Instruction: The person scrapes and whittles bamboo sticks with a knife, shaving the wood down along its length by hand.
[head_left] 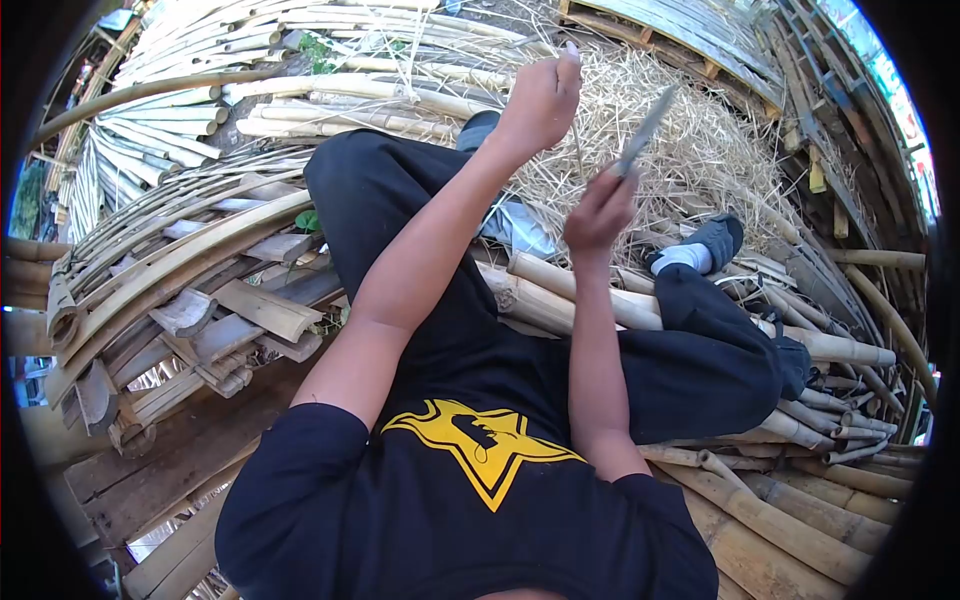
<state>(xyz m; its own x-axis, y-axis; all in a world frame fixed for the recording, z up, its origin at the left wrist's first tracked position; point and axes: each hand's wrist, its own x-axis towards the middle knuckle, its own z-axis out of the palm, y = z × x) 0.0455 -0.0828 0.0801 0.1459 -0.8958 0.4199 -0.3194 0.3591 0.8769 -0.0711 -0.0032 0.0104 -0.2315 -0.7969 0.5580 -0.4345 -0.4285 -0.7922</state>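
Observation:
My left hand [545, 105] is raised over the shavings, its fingers curled closed and the thumb pointing up; I cannot tell what, if anything, is in it. Lower and to the right, my right hand [601, 208] grips a knife [648, 130], its broad grey blade tilted up and away from me. Beneath both hands spreads a thick heap of pale bamboo shavings [690, 150]. My legs in dark trousers [400, 200] are bent apart on either side of the work spot.
Split bamboo pieces [265, 308] are stacked at my left. Long bamboo poles [330, 95] lie at the back left, others [800, 500] at the right. A slatted wooden pallet [690, 45] stands behind the shavings. Near my left foot lies a pale grey plastic sheet [522, 230].

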